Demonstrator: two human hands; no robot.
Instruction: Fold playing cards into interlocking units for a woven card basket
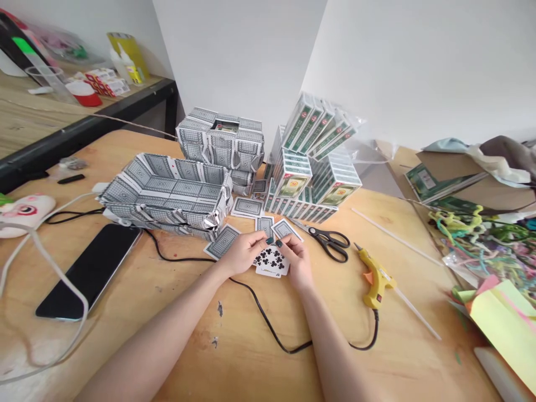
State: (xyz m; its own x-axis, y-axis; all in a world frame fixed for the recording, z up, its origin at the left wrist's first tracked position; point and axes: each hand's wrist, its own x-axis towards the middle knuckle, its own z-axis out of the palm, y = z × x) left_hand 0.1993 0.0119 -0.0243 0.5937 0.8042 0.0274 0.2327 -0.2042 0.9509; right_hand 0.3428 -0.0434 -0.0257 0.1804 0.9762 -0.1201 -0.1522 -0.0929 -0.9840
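Between my hands is a playing card (273,258) with black clubs, face up, and the edge of another card shows below it. My left hand (247,250) is closed in a pinch at the card's upper left. At its upper right, my right hand (296,258) pinches too, thumb close to the left thumb. The fingers hide the card's top edge. Around the hands lie patterned card backs, including a card (224,241) by the left wrist and a card (247,207) farther back. An open tray built from folded cards (180,187) stands behind to the left.
A card-built box (221,139) and stacked card packs (293,173) stand at the back. Scissors (330,243) and a yellow glue gun (377,279) lie right, its black cord running under my forearms. A phone (90,273) lies left. Colourful craft scraps (494,234) fill the right edge.
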